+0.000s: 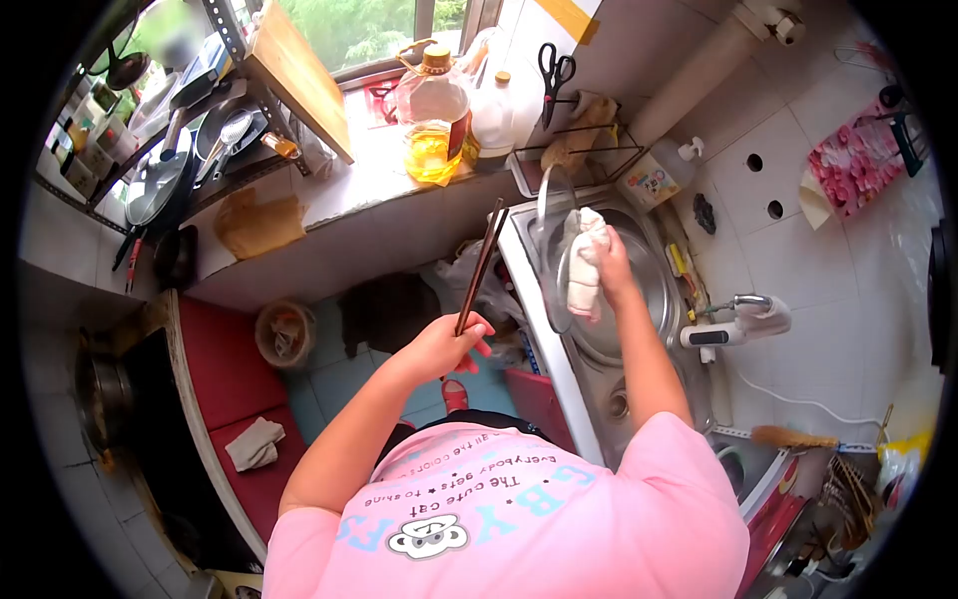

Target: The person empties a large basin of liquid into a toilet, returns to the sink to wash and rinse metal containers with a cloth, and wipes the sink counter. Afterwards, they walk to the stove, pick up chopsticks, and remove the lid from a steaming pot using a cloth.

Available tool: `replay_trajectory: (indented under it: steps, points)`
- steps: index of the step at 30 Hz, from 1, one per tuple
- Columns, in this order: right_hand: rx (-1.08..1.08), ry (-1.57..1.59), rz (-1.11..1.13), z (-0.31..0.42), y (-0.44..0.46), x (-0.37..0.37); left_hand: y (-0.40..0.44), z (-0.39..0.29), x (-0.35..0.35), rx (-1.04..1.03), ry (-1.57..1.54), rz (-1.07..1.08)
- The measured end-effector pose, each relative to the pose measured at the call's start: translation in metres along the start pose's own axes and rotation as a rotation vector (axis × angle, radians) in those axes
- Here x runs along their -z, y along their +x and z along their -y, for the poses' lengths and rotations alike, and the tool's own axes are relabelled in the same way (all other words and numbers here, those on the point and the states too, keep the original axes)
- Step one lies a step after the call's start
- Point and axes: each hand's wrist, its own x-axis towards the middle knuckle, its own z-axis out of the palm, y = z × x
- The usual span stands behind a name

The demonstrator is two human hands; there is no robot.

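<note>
My left hand (446,346) is closed around a pair of dark chopsticks (481,267), which point up and away from me over the floor. My right hand (616,262) grips a folded white cloth (586,268) above the metal sink (654,285). Against the cloth's left side stands a clear glass lid (552,235), tilted nearly on edge. Whether fingers also hold the lid's knob under the cloth cannot be seen. Part of the sink basin is hidden behind the cloth and my right forearm.
A faucet (733,329) is mounted right of the sink. On the window ledge stand an oil bottle (435,130) and a white jug (496,118). A wire rack (579,160) borders the sink's far end. At left are a stove (150,429), a grey cloth (255,444) and a bin (284,332).
</note>
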Motion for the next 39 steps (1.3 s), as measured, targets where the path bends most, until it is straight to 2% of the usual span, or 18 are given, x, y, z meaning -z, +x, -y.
replay_trajectory:
  steps: [2, 3, 5, 13, 21, 28, 32, 39]
  points:
    - [0.041, -0.544, -0.118, -0.023, 0.02, 0.021, 0.021, 0.002, -0.008, 0.016, -0.024, -0.009]
    - [0.04, -0.545, -0.109, -0.028, 0.028, 0.026, 0.028, 0.001, -0.012, 0.019, -0.031, -0.014]
    - [0.058, -0.986, -0.04, -0.038, 0.046, 0.035, 0.039, -0.004, -0.018, 0.057, 0.0, -0.02]
    - [-0.001, -1.149, 0.016, -0.088, 0.083, 0.045, 0.062, -0.01, -0.024, 0.063, -0.011, -0.035]
    - [0.0, -1.108, 0.001, -0.107, 0.096, 0.037, 0.069, -0.015, -0.029, 0.084, -0.05, -0.042]
    - [-0.127, -1.134, -0.029, -0.081, 0.097, 0.03, 0.083, -0.021, -0.041, 0.071, -0.037, -0.021]
    - [-0.126, -1.159, -0.018, -0.074, 0.097, 0.037, 0.093, -0.023, -0.047, 0.064, -0.055, 0.001]
    - [-0.144, -1.182, 0.119, -0.037, 0.101, 0.035, 0.105, -0.023, -0.043, 0.074, -0.064, 0.033]
